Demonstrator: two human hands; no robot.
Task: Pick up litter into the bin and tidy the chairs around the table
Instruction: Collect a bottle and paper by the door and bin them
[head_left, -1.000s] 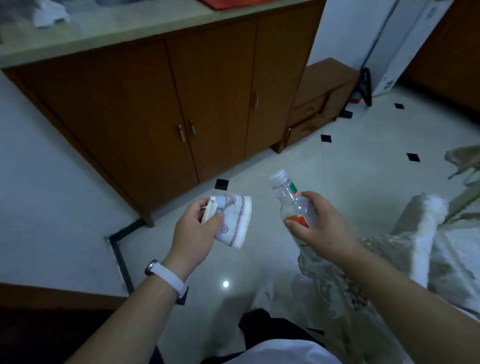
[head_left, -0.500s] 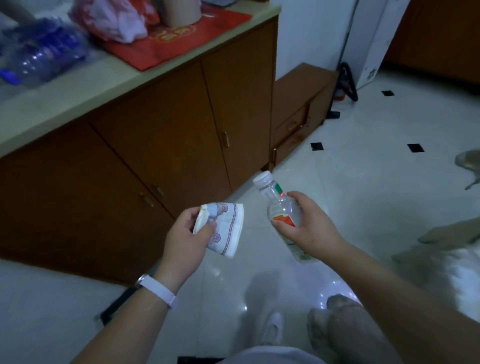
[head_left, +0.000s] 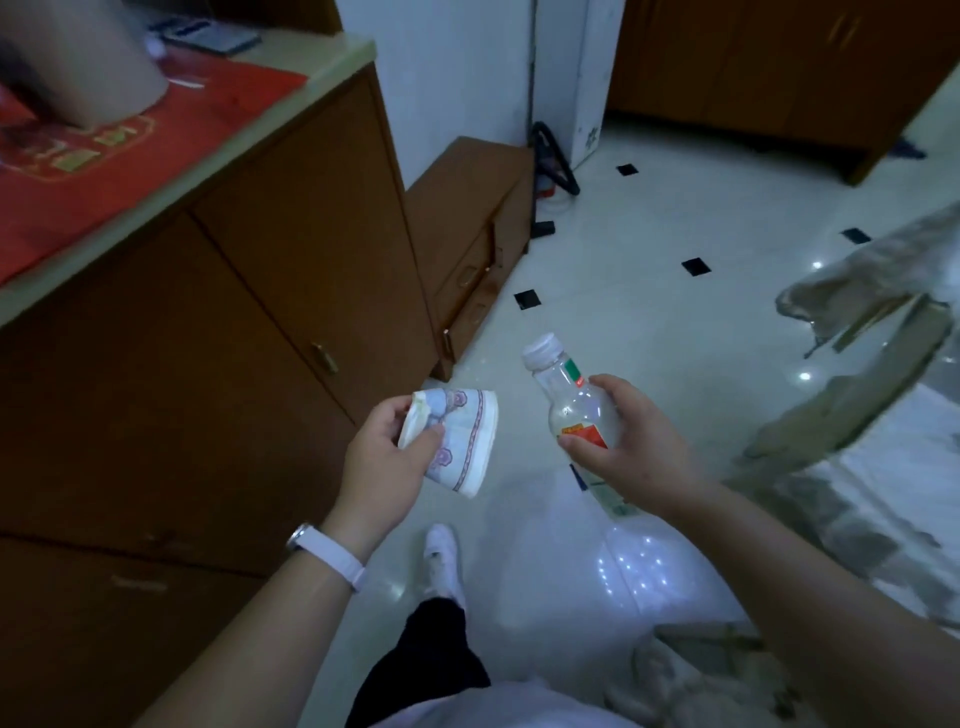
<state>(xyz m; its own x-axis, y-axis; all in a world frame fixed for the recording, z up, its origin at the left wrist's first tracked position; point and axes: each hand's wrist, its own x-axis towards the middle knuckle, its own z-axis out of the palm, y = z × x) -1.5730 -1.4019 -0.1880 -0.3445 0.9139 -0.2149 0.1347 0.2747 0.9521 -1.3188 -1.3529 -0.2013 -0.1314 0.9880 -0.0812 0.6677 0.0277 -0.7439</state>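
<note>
My left hand (head_left: 387, 457) grips a crushed white paper cup (head_left: 460, 441) with a purple pattern, held on its side at waist height. My right hand (head_left: 628, 447) holds a clear empty plastic bottle (head_left: 571, 400) with a white cap and a red and green label, tilted up to the left. Both hands hover over the white tiled floor (head_left: 649, 270), a short gap between them. A pale chair (head_left: 857, 374) with a fabric cover shows blurred at the right edge. No bin is in sight.
A brown wooden cabinet (head_left: 234, 338) with a red cloth (head_left: 104, 156) on its top runs along the left. A low wooden drawer unit (head_left: 467, 228) stands beyond it. A black stand (head_left: 553, 161) leans by the white wall. My white shoe (head_left: 441, 561) is on the floor below.
The view has swung to the right along the cabinet, bringing the drawer unit and open floor closer. Both hands keep their hold on the cup and the bottle.
</note>
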